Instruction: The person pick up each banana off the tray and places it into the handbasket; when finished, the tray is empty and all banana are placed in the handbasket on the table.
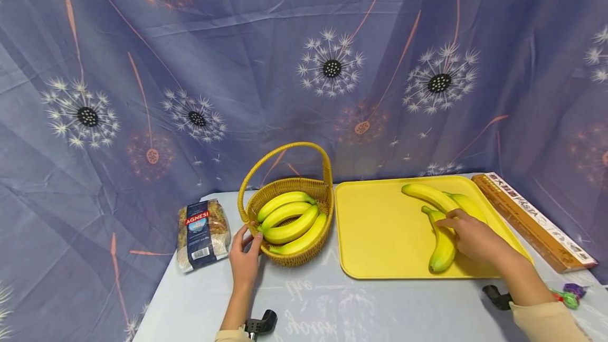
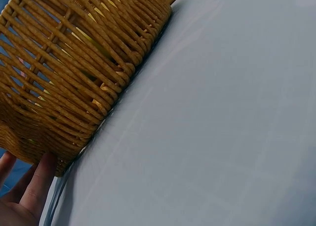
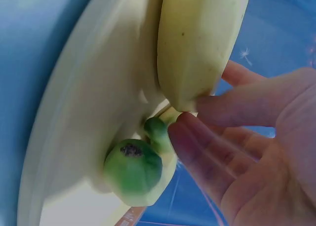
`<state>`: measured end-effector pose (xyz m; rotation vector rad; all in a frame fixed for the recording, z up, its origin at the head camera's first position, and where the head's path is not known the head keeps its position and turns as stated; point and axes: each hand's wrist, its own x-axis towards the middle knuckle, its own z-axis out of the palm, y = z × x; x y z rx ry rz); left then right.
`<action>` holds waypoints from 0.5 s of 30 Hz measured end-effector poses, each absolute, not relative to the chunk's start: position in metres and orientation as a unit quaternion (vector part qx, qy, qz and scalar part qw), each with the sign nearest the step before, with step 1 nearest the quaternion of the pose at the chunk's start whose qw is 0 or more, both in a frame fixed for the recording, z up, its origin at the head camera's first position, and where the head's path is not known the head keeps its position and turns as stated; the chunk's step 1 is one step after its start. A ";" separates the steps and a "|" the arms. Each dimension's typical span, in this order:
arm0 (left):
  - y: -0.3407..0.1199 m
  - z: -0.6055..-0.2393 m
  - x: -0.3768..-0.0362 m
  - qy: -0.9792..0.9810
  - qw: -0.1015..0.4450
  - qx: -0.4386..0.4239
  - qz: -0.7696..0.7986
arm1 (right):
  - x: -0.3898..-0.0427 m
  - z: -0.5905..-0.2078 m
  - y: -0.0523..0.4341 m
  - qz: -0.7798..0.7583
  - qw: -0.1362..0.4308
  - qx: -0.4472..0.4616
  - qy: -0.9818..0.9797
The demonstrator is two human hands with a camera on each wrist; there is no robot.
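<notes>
A woven yellow basket (image 1: 291, 257) with a hoop handle holds several bananas (image 1: 287, 218). My left hand (image 1: 247, 240) rests against its left side with straight fingers; in the left wrist view the fingertips (image 2: 37, 182) touch the basket (image 2: 64, 72) low on its wall. To the right lies a yellow tray (image 1: 380, 231) with three bananas. My right hand (image 1: 451, 224) lies on the nearest banana (image 1: 443, 249), fingers fairly straight. In the right wrist view the fingers (image 3: 207, 132) touch a banana (image 3: 197, 38) beside another's green stem end (image 3: 133, 169) on the tray (image 3: 84, 102).
A bag of pasta (image 1: 202, 234) lies left of the basket. A long pasta box (image 1: 532, 220) lies along the tray's right side. A small coloured object (image 1: 570, 294) sits near the right front corner. A blue patterned cloth (image 1: 304, 67) hangs behind the table.
</notes>
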<state>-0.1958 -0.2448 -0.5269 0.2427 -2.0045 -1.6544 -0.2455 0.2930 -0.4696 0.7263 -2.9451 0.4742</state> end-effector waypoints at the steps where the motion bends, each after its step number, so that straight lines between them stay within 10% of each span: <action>1: -0.245 -0.527 -0.196 -0.741 0.262 0.092 -0.612 | -0.244 -0.470 0.292 0.154 0.034 0.241 -0.958; 15: -0.244 -0.526 -0.194 -0.736 0.263 0.089 -0.617 | -0.244 -0.474 0.275 0.145 0.047 0.278 -0.948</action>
